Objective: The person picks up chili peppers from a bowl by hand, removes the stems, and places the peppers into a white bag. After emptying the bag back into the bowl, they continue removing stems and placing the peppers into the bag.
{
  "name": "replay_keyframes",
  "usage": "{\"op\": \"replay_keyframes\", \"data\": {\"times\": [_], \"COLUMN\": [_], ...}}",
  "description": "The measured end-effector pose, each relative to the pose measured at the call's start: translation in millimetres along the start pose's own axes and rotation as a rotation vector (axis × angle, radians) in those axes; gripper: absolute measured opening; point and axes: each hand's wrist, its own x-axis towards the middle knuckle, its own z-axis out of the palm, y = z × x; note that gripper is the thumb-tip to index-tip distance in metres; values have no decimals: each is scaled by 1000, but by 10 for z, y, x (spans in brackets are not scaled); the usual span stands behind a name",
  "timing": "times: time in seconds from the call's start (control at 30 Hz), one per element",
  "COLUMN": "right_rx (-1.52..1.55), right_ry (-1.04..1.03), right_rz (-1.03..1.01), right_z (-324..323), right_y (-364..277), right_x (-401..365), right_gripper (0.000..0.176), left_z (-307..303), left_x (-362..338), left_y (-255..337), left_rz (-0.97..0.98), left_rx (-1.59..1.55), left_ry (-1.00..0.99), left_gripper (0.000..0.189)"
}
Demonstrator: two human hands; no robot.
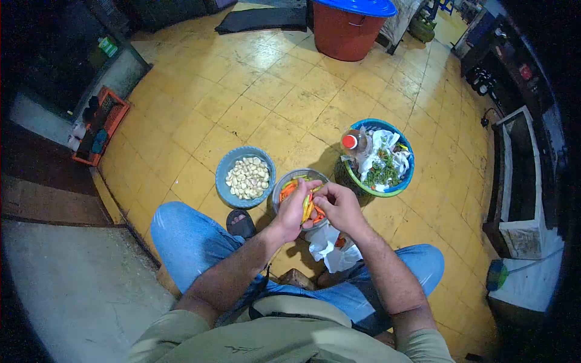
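Observation:
Orange, yellow and green chili peppers [288, 190] fill a grey mesh-like bowl [275, 196] on the floor in front of me. Over it, my left hand [292, 209] is cupped around several chili peppers. My right hand [342, 209] meets it from the right, with thumb and fingers pinched on a chili pepper at the edge of that handful. The fingertips partly hide what they grip. Close by on the left stands a blue bowl [223, 189] of peeled garlic cloves [248, 177]. Beneath my right wrist lies a white plastic bag [339, 258] with something orange inside.
To the right, a blue-and-green rimmed basket [413, 163] holds green stems, white plastic and a red-capped bottle [357, 143]. A red bucket [346, 33] with a blue lid stands further back. An orange crate [118, 121] is at the left wall. A black sandal [241, 224] shows near my left knee.

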Motion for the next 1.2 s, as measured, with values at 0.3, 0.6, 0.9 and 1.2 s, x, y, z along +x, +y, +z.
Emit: {"op": "replay_keyframes", "data": {"times": [0.3, 0.6, 0.9, 1.2], "right_rx": [154, 59, -414, -423], "right_ry": [230, 196, 347, 621], "right_rz": [-35, -76, -344, -117], "right_z": [-161, -171, -191, -1114], "right_y": [16, -124, -275, 8], "right_x": [97, 32, -40, 206], "right_gripper": [9, 11, 11, 18], "left_z": [9, 18, 136, 8], "left_x": [-15, -37, -83, -34], "left_y": [53, 57, -34, 25], "left_rz": [29, 30, 217, 13], "left_rx": [-55, -44, 231, -52], "left_ry": [22, 27, 15, 122], "left_gripper": [26, 14, 9, 27]}}
